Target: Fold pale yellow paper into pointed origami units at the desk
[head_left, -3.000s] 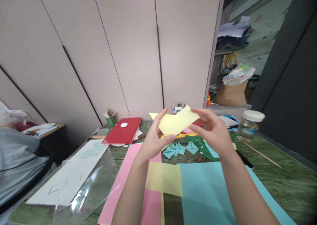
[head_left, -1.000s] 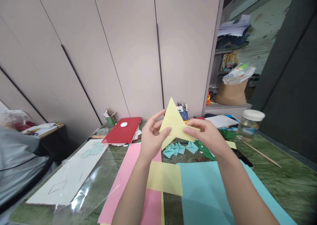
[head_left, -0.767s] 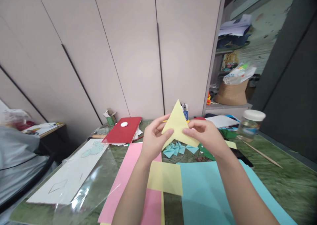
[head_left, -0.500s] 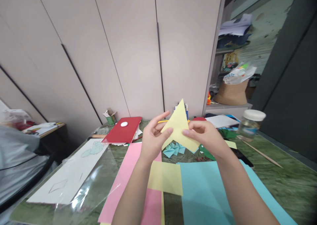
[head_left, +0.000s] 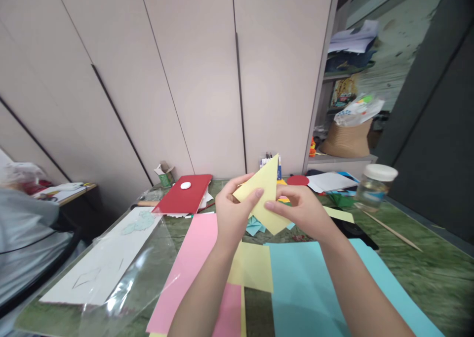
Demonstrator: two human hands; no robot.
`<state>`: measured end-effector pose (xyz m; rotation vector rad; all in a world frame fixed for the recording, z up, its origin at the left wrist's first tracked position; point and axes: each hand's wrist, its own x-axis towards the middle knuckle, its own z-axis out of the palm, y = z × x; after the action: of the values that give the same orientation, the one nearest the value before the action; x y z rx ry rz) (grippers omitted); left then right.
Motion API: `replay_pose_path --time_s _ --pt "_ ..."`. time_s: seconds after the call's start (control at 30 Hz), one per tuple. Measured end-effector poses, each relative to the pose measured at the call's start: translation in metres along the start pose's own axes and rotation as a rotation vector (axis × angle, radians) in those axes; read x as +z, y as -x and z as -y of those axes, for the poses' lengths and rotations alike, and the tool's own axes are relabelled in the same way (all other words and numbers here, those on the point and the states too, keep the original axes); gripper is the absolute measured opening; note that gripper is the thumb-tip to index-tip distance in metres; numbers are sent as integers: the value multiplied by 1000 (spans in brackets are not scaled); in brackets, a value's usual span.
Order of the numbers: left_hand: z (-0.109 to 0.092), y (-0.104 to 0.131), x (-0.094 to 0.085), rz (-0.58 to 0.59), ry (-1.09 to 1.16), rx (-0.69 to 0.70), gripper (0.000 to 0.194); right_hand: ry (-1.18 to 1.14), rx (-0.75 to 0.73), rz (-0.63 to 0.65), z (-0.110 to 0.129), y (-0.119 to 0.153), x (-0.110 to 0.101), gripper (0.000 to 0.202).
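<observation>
A folded piece of pale yellow paper point(head_left: 267, 181) is held up above the table, one sharp corner pointing up. My left hand point(head_left: 237, 206) pinches its left side, thumb on the near face and fingers behind. My right hand point(head_left: 301, 206) grips the right edge between thumb and fingers; some fingertips are hidden behind the paper. Beneath my hands lie folded light blue paper pieces point(head_left: 255, 226), partly covered from view. Nearer to me are a flat yellow sheet point(head_left: 254, 268), pink paper point(head_left: 188, 258) and large light blue sheets point(head_left: 299, 277).
A red folder point(head_left: 185, 193) with a white round object lies at the back left, beside a drawing sheet point(head_left: 107, 258) under clear plastic. On the right stand a lidded jar point(head_left: 375, 189), a wooden stick point(head_left: 392, 231) and a dark phone-like object point(head_left: 357, 233). Another person's sleeve point(head_left: 25, 243) shows far left.
The yellow paper has turned and tilted; its tip has shifted slightly right and its lower corner now points down. My left hand has moved a little right, both hands still holding it.
</observation>
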<state>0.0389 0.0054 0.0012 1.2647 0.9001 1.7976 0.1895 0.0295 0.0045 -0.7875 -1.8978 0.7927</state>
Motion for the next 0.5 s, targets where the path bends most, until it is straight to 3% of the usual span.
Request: replay_pose_path --time_s 0.2,0.5 --pt "-13 3 4 -20 -127 55 33 -20 15 -31 1 1 2 29" --pt "-14 3 2 -23 -128 50 35 -34 35 -27 0 1 2 32"
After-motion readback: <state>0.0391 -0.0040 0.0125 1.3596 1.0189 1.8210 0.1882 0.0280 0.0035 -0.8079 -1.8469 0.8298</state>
